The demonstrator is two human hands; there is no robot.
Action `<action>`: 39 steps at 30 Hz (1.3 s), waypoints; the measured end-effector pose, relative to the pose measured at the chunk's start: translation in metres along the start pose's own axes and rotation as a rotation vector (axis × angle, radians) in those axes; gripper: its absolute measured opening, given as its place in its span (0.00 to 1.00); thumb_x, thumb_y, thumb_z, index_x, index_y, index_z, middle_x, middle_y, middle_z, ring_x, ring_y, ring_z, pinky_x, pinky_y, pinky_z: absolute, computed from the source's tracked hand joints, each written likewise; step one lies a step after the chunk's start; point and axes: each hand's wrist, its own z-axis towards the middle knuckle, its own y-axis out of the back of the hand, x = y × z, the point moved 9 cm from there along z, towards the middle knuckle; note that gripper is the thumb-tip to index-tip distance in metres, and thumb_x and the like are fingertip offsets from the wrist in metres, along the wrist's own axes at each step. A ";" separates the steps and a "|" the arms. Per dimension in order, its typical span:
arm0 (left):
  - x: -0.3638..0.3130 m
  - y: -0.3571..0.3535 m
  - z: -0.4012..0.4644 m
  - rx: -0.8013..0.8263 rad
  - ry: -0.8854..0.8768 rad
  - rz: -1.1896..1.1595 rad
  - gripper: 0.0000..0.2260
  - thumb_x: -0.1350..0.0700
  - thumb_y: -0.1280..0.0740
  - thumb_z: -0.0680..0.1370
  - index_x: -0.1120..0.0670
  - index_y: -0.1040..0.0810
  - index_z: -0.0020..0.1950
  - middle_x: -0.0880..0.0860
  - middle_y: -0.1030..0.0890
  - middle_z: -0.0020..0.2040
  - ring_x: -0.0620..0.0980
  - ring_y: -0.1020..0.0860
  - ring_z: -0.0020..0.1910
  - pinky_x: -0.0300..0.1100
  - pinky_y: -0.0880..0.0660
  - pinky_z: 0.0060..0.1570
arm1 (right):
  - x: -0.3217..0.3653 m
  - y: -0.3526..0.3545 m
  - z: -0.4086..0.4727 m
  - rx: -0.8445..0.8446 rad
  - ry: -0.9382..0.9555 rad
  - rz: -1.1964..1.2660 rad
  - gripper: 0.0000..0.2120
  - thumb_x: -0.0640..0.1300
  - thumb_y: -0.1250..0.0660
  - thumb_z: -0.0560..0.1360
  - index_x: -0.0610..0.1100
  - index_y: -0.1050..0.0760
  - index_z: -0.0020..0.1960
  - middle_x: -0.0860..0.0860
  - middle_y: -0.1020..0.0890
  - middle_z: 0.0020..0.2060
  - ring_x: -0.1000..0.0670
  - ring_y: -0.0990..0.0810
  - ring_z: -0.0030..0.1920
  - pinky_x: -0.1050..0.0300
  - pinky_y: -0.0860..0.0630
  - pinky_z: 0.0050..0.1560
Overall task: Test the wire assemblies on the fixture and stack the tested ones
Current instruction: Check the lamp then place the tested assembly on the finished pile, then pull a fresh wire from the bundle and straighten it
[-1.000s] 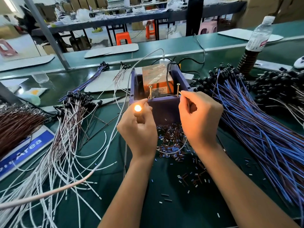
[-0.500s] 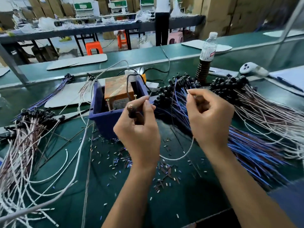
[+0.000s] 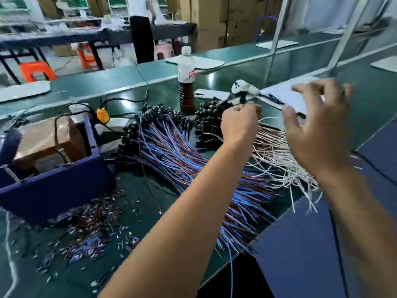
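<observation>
- The step in hand looks like the stacking one: both hands are over the white-wired pile (image 3: 277, 155) at the right of the green bench (image 3: 150, 190), well away from the blue fixture box (image 3: 53, 190) at the left.
- The left hand (image 3: 239, 123) is curled, fingers closed at the black-capped end of the pile; it seems to pinch a wire assembly there, though blur and the back of the hand hide what it holds.
- The right hand (image 3: 315, 125) hangs above the same pile with fingers spread and loosely bent, holding nothing that shows.
- Next, I judge, the piece must be laid with its black cap among the other caps and its wires running the same way, then let go without dragging neighbours out.
- The white pile is a fanned sheaf: black caps bunched at the far end, pale thin leads splaying toward the bench edge, some overhanging it.
- Just beside it lies a larger sheaf of blue and brown wires (image 3: 193, 168), caps likewise at the far end.
- Cut scraps of insulation (image 3: 90, 233) litter the bench in front of the fixture.
</observation>
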 end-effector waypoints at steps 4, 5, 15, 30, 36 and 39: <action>-0.014 -0.026 0.010 0.037 0.034 -0.173 0.17 0.53 0.40 0.85 0.56 0.19 0.39 0.58 0.17 0.41 0.52 0.22 0.34 0.46 0.21 0.38 | 0.017 -0.038 -0.004 0.329 0.079 0.190 0.23 0.50 0.39 0.84 0.46 0.33 0.78 0.40 0.16 0.57 0.37 0.19 0.57 0.42 0.25 0.59; -0.019 -0.030 0.012 0.055 0.049 -0.231 0.19 0.51 0.42 0.86 0.56 0.20 0.40 0.56 0.19 0.38 0.49 0.25 0.27 0.38 0.25 0.29 | 0.015 -0.044 -0.007 0.375 0.047 0.244 0.24 0.50 0.39 0.85 0.48 0.36 0.79 0.39 0.15 0.53 0.37 0.17 0.53 0.41 0.23 0.56; -0.040 -0.021 0.041 0.013 -0.174 0.316 0.28 0.40 0.50 0.86 0.61 0.21 0.51 0.60 0.17 0.44 0.59 0.19 0.43 0.50 0.22 0.44 | -0.036 -0.024 0.015 0.188 0.034 0.074 0.10 0.50 0.32 0.82 0.47 0.15 0.54 0.44 0.13 0.42 0.39 0.18 0.43 0.52 0.30 0.40; 0.029 0.004 0.022 0.237 0.235 -0.214 0.06 0.58 0.36 0.84 0.59 0.23 0.58 0.57 0.16 0.52 0.49 0.20 0.39 0.37 0.24 0.37 | -0.068 -0.160 -0.026 0.858 -0.072 -0.416 0.34 0.72 0.51 0.80 0.57 0.43 0.81 0.43 0.35 0.75 0.38 0.39 0.74 0.34 0.41 0.73; -0.006 0.052 -0.040 0.501 0.088 -0.163 0.11 0.58 0.39 0.84 0.60 0.21 0.62 0.53 0.15 0.48 0.47 0.18 0.37 0.37 0.26 0.37 | -0.017 -0.122 -0.006 0.692 -0.136 -0.410 0.39 0.72 0.42 0.78 0.51 0.39 0.81 0.42 0.31 0.75 0.38 0.36 0.74 0.37 0.36 0.70; -0.019 0.106 -0.076 0.632 0.011 -0.043 0.09 0.60 0.38 0.84 0.60 0.20 0.57 0.53 0.15 0.45 0.47 0.19 0.36 0.34 0.27 0.30 | 0.073 -0.093 -0.005 0.442 0.027 -0.171 0.24 0.61 0.32 0.78 0.47 0.21 0.67 0.40 0.19 0.61 0.37 0.24 0.62 0.42 0.29 0.60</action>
